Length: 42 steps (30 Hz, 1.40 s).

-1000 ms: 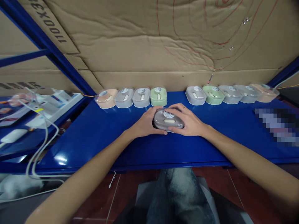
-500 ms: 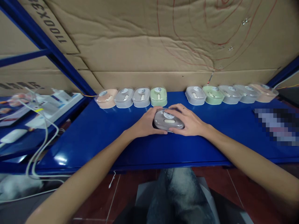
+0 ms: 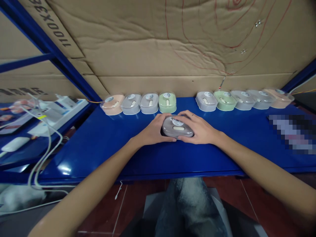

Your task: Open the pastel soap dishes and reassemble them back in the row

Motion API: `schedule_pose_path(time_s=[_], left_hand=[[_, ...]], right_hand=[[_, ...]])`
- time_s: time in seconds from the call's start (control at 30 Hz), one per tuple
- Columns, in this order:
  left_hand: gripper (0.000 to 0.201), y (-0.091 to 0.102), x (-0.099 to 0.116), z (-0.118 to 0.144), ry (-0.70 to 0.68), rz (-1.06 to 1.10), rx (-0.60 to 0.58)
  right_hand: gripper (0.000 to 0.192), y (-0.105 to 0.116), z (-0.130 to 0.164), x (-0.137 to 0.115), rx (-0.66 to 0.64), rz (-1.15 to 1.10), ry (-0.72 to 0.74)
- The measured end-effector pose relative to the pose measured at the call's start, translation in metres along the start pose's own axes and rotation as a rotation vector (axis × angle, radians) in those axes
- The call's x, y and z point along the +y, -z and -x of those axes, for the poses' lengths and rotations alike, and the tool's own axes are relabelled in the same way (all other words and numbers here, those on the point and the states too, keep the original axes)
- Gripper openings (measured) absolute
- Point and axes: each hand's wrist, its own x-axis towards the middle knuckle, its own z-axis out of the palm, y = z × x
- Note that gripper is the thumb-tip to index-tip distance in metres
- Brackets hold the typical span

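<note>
Head cam shows both hands wrapped around a brownish-grey lidded case sitting near the middle of the blue shelf, a bit toward the back edge. Left hand has its fingers curled snug against the case's left end, right hand does the same on the right end, with its fingers draped over the far rim. Along the back edge there's a row of matching cases: a peach one nearest the back left corner, a green one just beyond the held case. My take: keep even pressure from both sides and the case flat on the shelf so it doesn't twist or skate.
</note>
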Motion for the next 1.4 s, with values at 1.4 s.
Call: schedule_pose_path(time_s=[1.4], left_hand=[[0.113,0.0015,-0.0018,0.0021,0.024,-0.043,0.001]], right_hand=[[0.076,-0.0042,-0.002,-0.0032,0.012,0.056,-0.103]])
